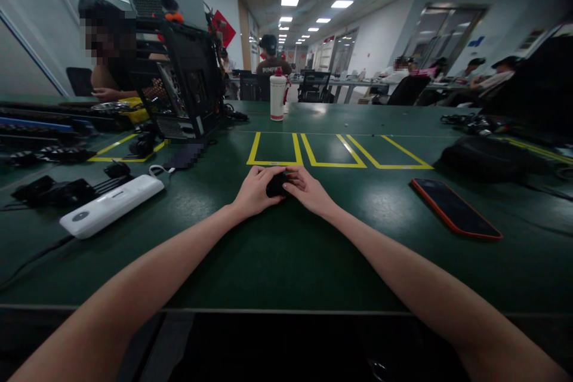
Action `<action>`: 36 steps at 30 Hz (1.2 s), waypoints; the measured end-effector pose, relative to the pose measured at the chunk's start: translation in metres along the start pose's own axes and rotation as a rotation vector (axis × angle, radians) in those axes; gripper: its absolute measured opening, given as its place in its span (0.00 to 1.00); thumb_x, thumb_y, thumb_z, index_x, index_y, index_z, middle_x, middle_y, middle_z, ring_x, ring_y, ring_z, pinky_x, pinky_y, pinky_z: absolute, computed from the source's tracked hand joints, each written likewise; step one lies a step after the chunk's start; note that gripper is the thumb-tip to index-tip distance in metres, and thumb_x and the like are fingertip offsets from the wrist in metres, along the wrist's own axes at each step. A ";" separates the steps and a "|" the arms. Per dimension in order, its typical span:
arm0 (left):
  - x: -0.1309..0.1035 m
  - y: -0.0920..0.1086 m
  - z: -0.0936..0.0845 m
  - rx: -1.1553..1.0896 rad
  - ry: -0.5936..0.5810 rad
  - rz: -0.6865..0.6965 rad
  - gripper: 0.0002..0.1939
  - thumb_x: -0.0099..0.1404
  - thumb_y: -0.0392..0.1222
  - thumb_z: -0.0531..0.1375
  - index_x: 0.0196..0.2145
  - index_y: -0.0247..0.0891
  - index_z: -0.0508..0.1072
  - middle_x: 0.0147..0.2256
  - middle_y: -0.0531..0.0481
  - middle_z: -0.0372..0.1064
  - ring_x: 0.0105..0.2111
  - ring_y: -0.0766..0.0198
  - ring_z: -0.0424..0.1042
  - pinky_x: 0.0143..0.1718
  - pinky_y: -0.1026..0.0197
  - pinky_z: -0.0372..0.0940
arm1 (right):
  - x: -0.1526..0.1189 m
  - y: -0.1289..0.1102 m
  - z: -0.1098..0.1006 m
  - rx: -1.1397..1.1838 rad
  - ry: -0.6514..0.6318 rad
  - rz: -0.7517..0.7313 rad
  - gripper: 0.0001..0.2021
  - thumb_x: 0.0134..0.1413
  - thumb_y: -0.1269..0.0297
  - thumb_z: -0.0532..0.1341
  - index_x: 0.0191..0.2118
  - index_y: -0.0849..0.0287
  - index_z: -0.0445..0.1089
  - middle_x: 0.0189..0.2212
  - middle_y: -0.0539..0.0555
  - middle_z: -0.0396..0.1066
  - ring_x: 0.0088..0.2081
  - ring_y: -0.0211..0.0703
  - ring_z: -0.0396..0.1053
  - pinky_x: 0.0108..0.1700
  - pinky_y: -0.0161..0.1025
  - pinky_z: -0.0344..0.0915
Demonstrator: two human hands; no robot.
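Both hands meet around a small black object [276, 185] over the green table [286, 262], just in front of the yellow tape outlines. My left hand [257, 192] wraps its fingers and thumb around the object's left side. From the right, my right hand [310, 192] closes on the same object, its thumb against the near edge. The fingers cover much of the object, and its exact kind cannot be made out.
A white power strip [111, 206] and black cables lie left. An orange-edged phone [454, 209] and a black bag [490, 158] are right. Behind stand a white bottle [277, 98] and an open computer case [192, 80]. A person sits at the back left.
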State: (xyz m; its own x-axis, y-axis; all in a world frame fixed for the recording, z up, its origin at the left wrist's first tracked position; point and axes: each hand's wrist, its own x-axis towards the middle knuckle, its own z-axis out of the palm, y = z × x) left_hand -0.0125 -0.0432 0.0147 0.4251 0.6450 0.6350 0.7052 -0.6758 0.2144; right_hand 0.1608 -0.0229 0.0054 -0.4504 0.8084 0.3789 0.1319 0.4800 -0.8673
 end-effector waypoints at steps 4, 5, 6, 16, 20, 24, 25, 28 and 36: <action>-0.001 0.000 0.000 0.008 0.007 -0.004 0.30 0.49 0.38 0.62 0.50 0.41 0.56 0.47 0.50 0.62 0.41 0.58 0.60 0.42 0.56 0.57 | -0.003 0.002 -0.001 0.007 -0.040 0.058 0.26 0.43 0.66 0.61 0.50 0.51 0.52 0.39 0.52 0.65 0.41 0.40 0.67 0.46 0.47 0.62; -0.001 0.000 -0.001 0.007 0.004 -0.004 0.30 0.50 0.39 0.62 0.50 0.41 0.57 0.47 0.50 0.62 0.41 0.58 0.60 0.42 0.56 0.57 | -0.003 0.003 -0.001 0.010 -0.038 0.076 0.25 0.44 0.65 0.61 0.49 0.52 0.53 0.38 0.52 0.65 0.41 0.40 0.67 0.46 0.46 0.63; -0.001 0.000 0.000 0.007 0.000 -0.006 0.30 0.50 0.39 0.62 0.50 0.41 0.57 0.47 0.50 0.63 0.40 0.58 0.60 0.42 0.56 0.58 | -0.002 0.004 -0.002 0.010 -0.038 0.096 0.23 0.44 0.63 0.60 0.48 0.53 0.55 0.38 0.52 0.66 0.40 0.40 0.67 0.45 0.46 0.63; 0.000 0.000 0.000 -0.005 0.001 0.000 0.31 0.48 0.38 0.62 0.50 0.42 0.57 0.46 0.51 0.62 0.41 0.58 0.60 0.42 0.56 0.58 | 0.012 0.002 -0.003 -0.034 -0.052 0.336 0.21 0.46 0.46 0.53 0.29 0.63 0.65 0.27 0.54 0.66 0.25 0.36 0.64 0.27 0.36 0.64; 0.000 0.001 0.000 -0.011 -0.004 -0.007 0.31 0.48 0.37 0.62 0.50 0.42 0.57 0.47 0.51 0.62 0.41 0.58 0.60 0.42 0.56 0.58 | 0.012 0.004 0.000 0.035 0.031 0.269 0.18 0.45 0.50 0.56 0.35 0.61 0.64 0.33 0.55 0.66 0.33 0.38 0.65 0.34 0.38 0.65; 0.000 0.000 0.001 -0.014 -0.006 -0.013 0.31 0.48 0.38 0.62 0.50 0.42 0.57 0.47 0.50 0.62 0.42 0.57 0.60 0.42 0.55 0.57 | 0.012 0.005 0.002 0.087 0.128 0.025 0.14 0.44 0.61 0.60 0.38 0.57 0.61 0.38 0.52 0.63 0.41 0.38 0.63 0.45 0.40 0.62; 0.000 0.000 0.001 -0.016 -0.003 -0.013 0.31 0.48 0.38 0.62 0.50 0.42 0.57 0.47 0.50 0.62 0.42 0.57 0.60 0.42 0.55 0.57 | 0.012 0.005 0.002 0.084 0.119 -0.012 0.12 0.45 0.62 0.59 0.38 0.57 0.61 0.37 0.51 0.63 0.41 0.37 0.63 0.46 0.40 0.61; 0.000 0.000 0.002 -0.016 -0.004 -0.019 0.31 0.49 0.39 0.62 0.50 0.42 0.56 0.46 0.50 0.63 0.42 0.57 0.60 0.42 0.55 0.57 | 0.011 0.003 0.000 0.028 0.065 -0.023 0.09 0.47 0.63 0.57 0.36 0.57 0.62 0.35 0.50 0.64 0.40 0.38 0.64 0.46 0.42 0.62; 0.001 0.000 0.003 -0.041 -0.023 -0.012 0.30 0.48 0.37 0.61 0.49 0.41 0.56 0.47 0.48 0.61 0.44 0.56 0.60 0.45 0.53 0.55 | 0.007 0.001 -0.009 0.041 -0.071 0.029 0.18 0.40 0.69 0.62 0.41 0.57 0.61 0.41 0.52 0.63 0.43 0.40 0.64 0.48 0.46 0.61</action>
State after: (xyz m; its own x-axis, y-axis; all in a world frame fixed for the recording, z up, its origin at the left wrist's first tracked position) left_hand -0.0103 -0.0410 0.0132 0.4297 0.6609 0.6153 0.6869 -0.6815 0.2522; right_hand 0.1654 -0.0134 0.0099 -0.5084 0.7951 0.3308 0.1103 0.4411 -0.8907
